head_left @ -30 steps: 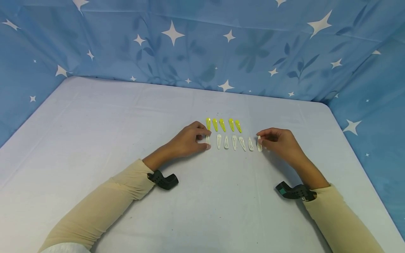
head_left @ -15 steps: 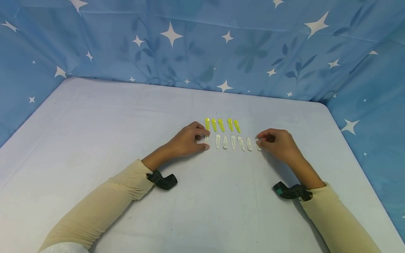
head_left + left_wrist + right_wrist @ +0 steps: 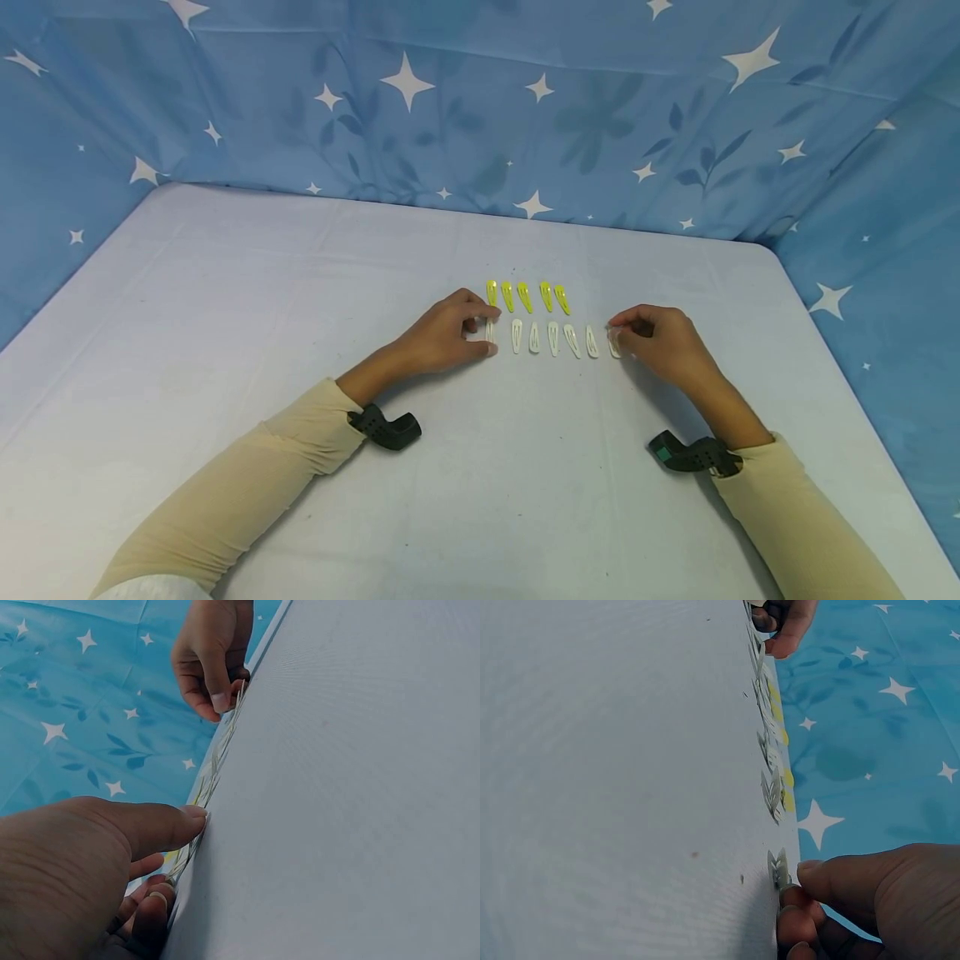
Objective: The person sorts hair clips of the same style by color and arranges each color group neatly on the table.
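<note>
Two rows of snap hair clips lie on the white table. In the head view, yellow hair clips (image 3: 524,297) form the far row and white hair clips (image 3: 553,338) the nearer one. My left hand (image 3: 450,333) holds the leftmost white clip (image 3: 491,332) by its two ends, fingertips at the far end and thumb at the near end. At the row's other end, my right hand (image 3: 663,340) pinches the rightmost white clip (image 3: 615,347) between thumb and fingers, which hide its upper part. The right wrist view shows that clip (image 3: 778,868) right at the fingertips.
The white-covered table (image 3: 480,500) ends at a blue star-patterned curtain (image 3: 480,108) behind and at the sides. Each wrist wears a black camera mount, the left mount (image 3: 386,427) and the right mount (image 3: 693,454). A wider gap splits the yellow row.
The right fingers have shifted over the rightmost white clip and now cover more of its upper part. The left hand stays at the leftmost white clip. The head view has shifted slightly.
</note>
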{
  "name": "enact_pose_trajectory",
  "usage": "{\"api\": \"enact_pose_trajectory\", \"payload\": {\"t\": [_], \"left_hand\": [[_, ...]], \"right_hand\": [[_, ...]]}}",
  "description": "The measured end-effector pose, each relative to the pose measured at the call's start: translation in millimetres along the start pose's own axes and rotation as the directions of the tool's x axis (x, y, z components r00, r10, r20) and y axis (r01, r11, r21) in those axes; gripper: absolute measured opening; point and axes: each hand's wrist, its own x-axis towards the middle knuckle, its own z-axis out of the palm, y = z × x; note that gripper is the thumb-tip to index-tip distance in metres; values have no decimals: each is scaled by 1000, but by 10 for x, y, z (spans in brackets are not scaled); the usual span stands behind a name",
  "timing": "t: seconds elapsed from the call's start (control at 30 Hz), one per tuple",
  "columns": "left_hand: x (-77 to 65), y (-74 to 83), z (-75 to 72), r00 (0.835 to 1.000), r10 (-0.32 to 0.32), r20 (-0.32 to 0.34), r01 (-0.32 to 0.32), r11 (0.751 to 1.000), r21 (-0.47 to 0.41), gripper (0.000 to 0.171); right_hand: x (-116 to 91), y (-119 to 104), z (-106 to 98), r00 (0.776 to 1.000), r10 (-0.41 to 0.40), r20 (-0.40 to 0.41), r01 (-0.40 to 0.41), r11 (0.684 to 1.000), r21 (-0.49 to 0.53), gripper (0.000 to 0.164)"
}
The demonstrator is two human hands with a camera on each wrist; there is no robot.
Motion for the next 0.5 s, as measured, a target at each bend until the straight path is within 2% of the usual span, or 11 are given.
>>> {"api": "enact_pose_trajectory", "payload": {"t": [0.5], "left_hand": [[6, -5, 11, 1000, -5, -24, 5, 1000, -11, 50]], "right_hand": [[5, 6, -61, 1000, 0, 17, -1, 1000, 28, 18]]}}
